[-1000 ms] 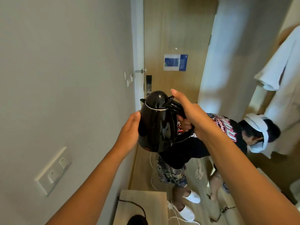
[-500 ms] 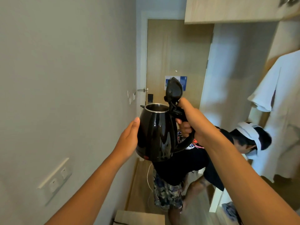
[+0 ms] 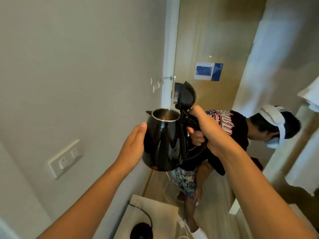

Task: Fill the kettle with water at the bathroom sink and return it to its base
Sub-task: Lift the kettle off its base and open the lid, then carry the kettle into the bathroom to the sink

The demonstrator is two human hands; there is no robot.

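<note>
Open-lidded black kettle (image 3: 164, 142) between both hands, interior seemingly empty.

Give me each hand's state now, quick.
Left hand: open, palm flat against the black kettle.
Right hand: closed on the kettle handle.

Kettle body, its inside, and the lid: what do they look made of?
The kettle has a glossy black shell, likely plastic or coated metal; it mirrors the room in soft streaks. Its inside looks like brushed steel: grey, dull sheen, bright rim. The raised lid seems black plastic, with a duller shine. The right hand has its grip on the handle; the left hand rests flat against the shell.
</note>
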